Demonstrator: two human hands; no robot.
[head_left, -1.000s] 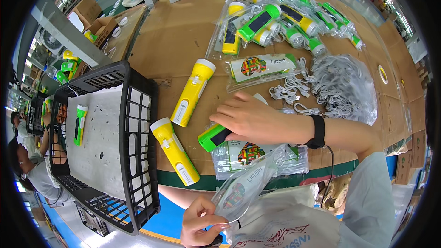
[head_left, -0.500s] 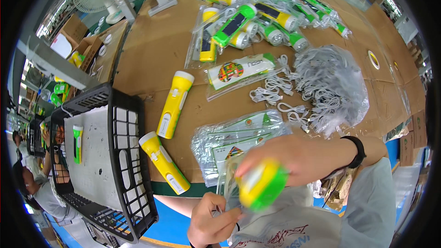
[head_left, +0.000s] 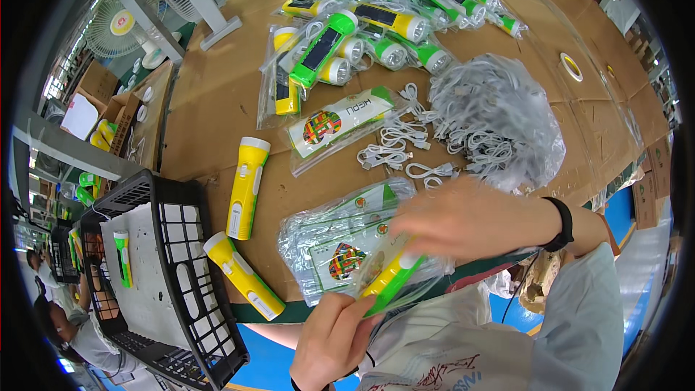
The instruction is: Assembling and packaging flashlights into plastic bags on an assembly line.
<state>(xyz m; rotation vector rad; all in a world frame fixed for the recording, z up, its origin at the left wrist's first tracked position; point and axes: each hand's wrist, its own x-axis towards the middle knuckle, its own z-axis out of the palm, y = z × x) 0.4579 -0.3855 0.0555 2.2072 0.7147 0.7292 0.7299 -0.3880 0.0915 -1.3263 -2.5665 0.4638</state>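
Observation:
My left hand (head_left: 331,344) is closed at the table's near edge, gripping a clear plastic bag (head_left: 427,291). A yellow and green flashlight (head_left: 394,281) lies slanted in that bag, its lower end by my left fingers. Over its upper end is my right hand (head_left: 467,219), smeared by motion, so its grip is unclear. Just beyond lies a stack of flat clear bags with printed cards (head_left: 308,235). To the left are two yellow flashlights, one upright in view (head_left: 248,188) and one slanted at the table edge (head_left: 245,275).
A black plastic crate (head_left: 192,261) holding a green flashlight (head_left: 123,257) stands at left. Bagged flashlights (head_left: 384,22) are heaped at the back. White cables (head_left: 394,145) lie beside a big bag of cables (head_left: 499,123). A tape roll (head_left: 570,66) sits at right.
My right hand has brought the yellow and green flashlight into the clear bag at my left hand. The view has shifted, so the table things appear further left.

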